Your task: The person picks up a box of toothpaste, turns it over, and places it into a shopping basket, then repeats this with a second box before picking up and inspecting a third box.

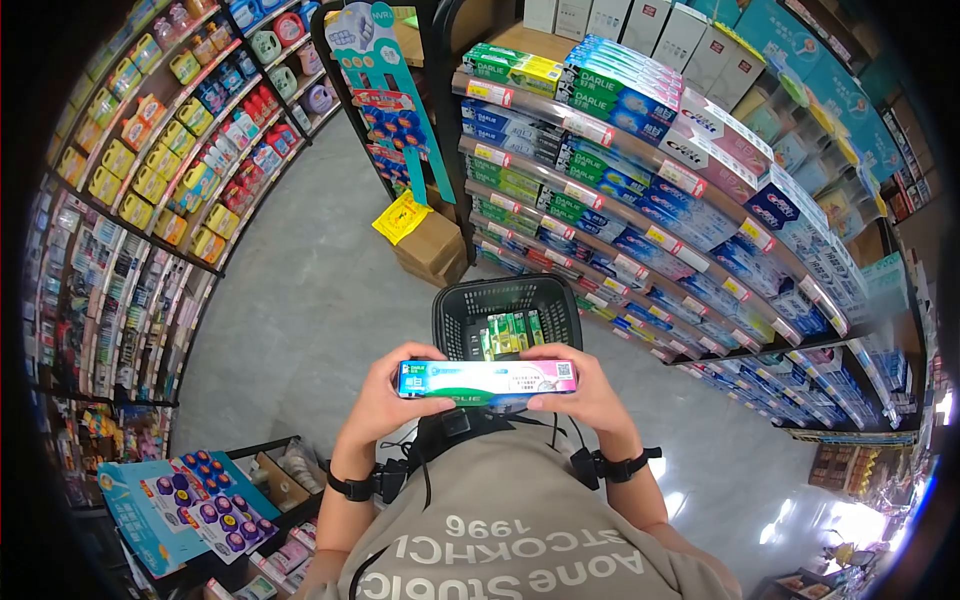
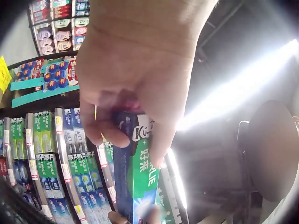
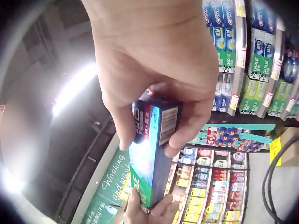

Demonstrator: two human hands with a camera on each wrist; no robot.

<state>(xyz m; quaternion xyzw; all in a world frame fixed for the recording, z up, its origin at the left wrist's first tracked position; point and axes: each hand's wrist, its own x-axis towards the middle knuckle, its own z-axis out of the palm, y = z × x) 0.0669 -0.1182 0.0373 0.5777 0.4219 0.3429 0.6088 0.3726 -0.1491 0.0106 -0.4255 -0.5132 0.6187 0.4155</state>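
Observation:
A long DARLIE toothpaste box (image 1: 470,380) lies level across the front of the body, over the near end of the basket. My left hand (image 1: 374,400) grips its left end, the thumb along the near side and the fingers behind. At the other end, which is pink with a printed square code, my right hand (image 1: 598,398) holds it the same way. The left wrist view shows the green and blue face of the toothpaste box (image 2: 144,172) between thumb and fingers. A barcode is visible near the right-hand end of the toothpaste box (image 3: 169,126).
Below the hands is a black basket (image 1: 442,305) with several green and yellow boxes (image 1: 513,333). Tiered toothpaste shelves (image 1: 620,225) rise ahead and right. A cardboard carton (image 1: 432,250) stands on the grey floor (image 1: 280,260). Detergent shelves (image 1: 150,170) line the left.

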